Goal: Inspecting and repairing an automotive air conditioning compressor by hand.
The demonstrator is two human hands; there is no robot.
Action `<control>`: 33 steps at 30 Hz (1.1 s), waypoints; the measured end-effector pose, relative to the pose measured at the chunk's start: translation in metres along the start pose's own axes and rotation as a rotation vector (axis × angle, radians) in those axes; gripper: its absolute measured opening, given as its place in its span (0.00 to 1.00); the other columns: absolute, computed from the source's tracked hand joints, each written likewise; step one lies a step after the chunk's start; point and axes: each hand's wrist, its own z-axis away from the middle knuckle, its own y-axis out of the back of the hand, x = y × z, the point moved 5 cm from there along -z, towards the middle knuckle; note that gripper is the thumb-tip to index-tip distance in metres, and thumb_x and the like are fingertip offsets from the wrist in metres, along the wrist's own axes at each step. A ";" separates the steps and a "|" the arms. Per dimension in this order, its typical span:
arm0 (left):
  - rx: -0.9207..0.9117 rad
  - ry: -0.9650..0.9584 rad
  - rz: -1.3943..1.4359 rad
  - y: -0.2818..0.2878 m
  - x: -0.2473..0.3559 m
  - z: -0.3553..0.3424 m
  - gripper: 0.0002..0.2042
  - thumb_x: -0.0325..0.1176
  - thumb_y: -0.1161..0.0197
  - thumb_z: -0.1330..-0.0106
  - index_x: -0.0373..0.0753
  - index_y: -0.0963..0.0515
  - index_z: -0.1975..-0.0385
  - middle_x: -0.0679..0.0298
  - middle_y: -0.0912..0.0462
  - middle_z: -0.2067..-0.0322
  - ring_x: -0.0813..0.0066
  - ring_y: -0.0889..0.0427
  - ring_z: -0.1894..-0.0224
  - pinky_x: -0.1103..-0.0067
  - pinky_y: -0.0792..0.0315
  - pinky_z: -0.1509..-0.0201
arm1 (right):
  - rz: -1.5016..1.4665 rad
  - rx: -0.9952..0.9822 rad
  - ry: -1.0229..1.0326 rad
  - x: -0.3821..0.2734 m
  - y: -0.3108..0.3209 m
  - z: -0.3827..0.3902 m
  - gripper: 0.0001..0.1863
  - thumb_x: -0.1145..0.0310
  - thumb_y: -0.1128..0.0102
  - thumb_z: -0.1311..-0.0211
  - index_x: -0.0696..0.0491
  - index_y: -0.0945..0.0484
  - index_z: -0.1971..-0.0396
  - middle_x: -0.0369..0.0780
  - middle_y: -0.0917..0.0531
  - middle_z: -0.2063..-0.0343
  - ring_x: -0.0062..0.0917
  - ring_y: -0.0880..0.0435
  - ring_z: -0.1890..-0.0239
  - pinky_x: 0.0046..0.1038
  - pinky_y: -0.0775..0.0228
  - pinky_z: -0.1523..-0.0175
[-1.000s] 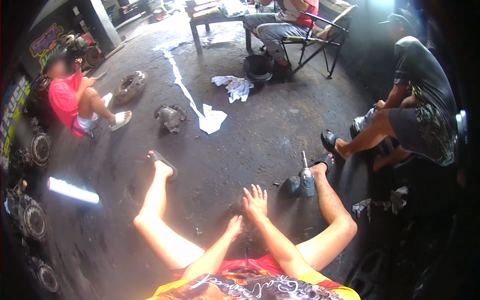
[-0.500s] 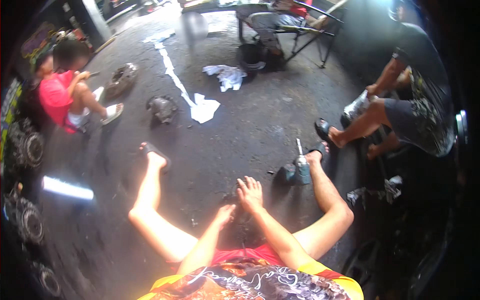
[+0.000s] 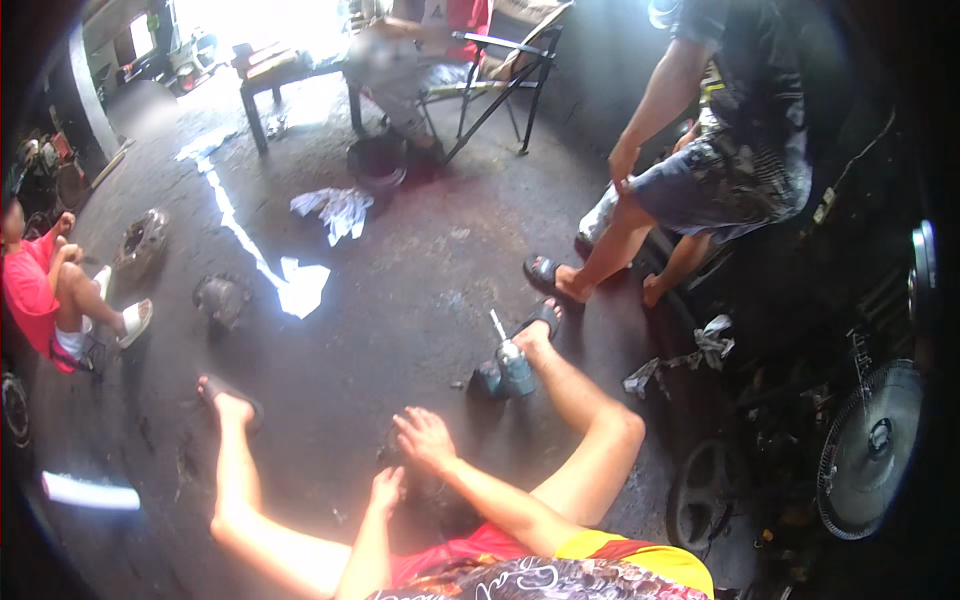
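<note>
Both my hands are low over the dark floor between my spread legs. My right hand (image 3: 427, 440) is palm down with its fingers stretched out, over a dark, dim shape that I cannot make out. Just nearer to me, my left hand (image 3: 388, 490) has its fingers curled together; whatever they hold, if anything, is hidden. A teal and grey cordless power tool (image 3: 513, 372) stands on the floor beside my right foot, its long metal shaft pointing up. A small dark piece (image 3: 457, 384) lies left of the tool.
Greasy metal housings (image 3: 222, 300) (image 3: 142, 240) lie at left, near a seated person in red (image 3: 35, 290). White cloth (image 3: 303, 287) trails across the floor. At right are another person (image 3: 740, 130), crumpled wrapping (image 3: 713, 342) and a fan (image 3: 875, 440). A folding chair (image 3: 510, 85) stands at the back.
My view has swung to the right, so the scene sits further left. Both hands keep nearly the same place between my legs. The person at right looks more upright.
</note>
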 end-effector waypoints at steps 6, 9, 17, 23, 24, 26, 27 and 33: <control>-0.085 0.025 -0.030 0.011 -0.003 0.003 0.15 0.41 0.42 0.36 0.38 0.25 0.55 0.69 0.25 0.76 0.80 0.30 0.78 0.82 0.33 0.75 | 0.053 -0.008 0.032 0.003 -0.027 0.015 0.24 0.57 0.55 0.36 0.43 0.37 0.40 0.44 0.34 0.42 0.37 0.34 0.41 0.38 0.43 0.39; -0.101 0.012 -0.041 0.012 0.000 0.005 0.14 0.40 0.42 0.36 0.37 0.25 0.58 0.69 0.25 0.74 0.81 0.29 0.76 0.82 0.33 0.74 | 0.044 -0.045 0.024 -0.004 -0.021 0.017 0.24 0.56 0.57 0.35 0.43 0.38 0.40 0.43 0.35 0.41 0.38 0.37 0.39 0.38 0.43 0.38; -0.121 0.008 -0.112 0.008 0.004 -0.002 0.22 0.42 0.41 0.37 0.38 0.29 0.47 0.62 0.22 0.63 0.73 0.25 0.67 0.74 0.29 0.65 | 0.077 -0.042 0.060 0.001 -0.022 0.016 0.25 0.56 0.56 0.36 0.43 0.38 0.39 0.41 0.34 0.42 0.37 0.37 0.39 0.38 0.42 0.39; -0.051 -0.144 -0.101 0.001 0.004 -0.011 0.13 0.40 0.42 0.36 0.38 0.26 0.78 0.70 0.30 0.86 0.81 0.34 0.87 0.81 0.40 0.84 | 0.036 0.103 0.106 0.004 -0.008 0.006 0.21 0.59 0.50 0.40 0.46 0.28 0.47 0.47 0.27 0.50 0.40 0.29 0.47 0.40 0.37 0.43; 0.038 -0.318 -0.283 0.011 -0.018 -0.037 0.14 0.41 0.42 0.36 0.39 0.27 0.79 0.70 0.31 0.87 0.82 0.34 0.87 0.81 0.40 0.85 | 0.029 0.094 0.151 -0.003 -0.003 0.003 0.21 0.60 0.50 0.40 0.47 0.28 0.47 0.47 0.27 0.50 0.40 0.29 0.47 0.40 0.37 0.43; 0.166 -0.271 -0.035 0.015 -0.003 -0.034 0.16 0.42 0.42 0.36 0.37 0.28 0.80 0.69 0.30 0.87 0.82 0.34 0.88 0.82 0.41 0.85 | 0.013 0.078 0.052 0.008 -0.008 0.004 0.23 0.56 0.47 0.42 0.47 0.29 0.46 0.46 0.29 0.47 0.39 0.33 0.43 0.41 0.43 0.39; 0.236 -0.054 0.011 0.025 -0.003 -0.031 0.19 0.46 0.41 0.40 0.33 0.21 0.65 0.53 0.18 0.70 0.68 0.21 0.66 0.71 0.29 0.59 | 0.025 -0.047 -0.014 0.006 -0.008 0.004 0.29 0.50 0.46 0.43 0.47 0.33 0.43 0.47 0.36 0.42 0.41 0.40 0.38 0.45 0.50 0.36; 0.642 0.027 -0.209 0.058 -0.018 -0.009 0.16 0.47 0.43 0.38 0.41 0.22 0.61 0.61 0.20 0.66 0.70 0.22 0.64 0.76 0.29 0.59 | 0.043 -0.098 -0.093 -0.025 -0.012 0.024 0.43 0.37 0.42 0.55 0.43 0.38 0.39 0.49 0.47 0.36 0.44 0.56 0.32 0.53 0.66 0.34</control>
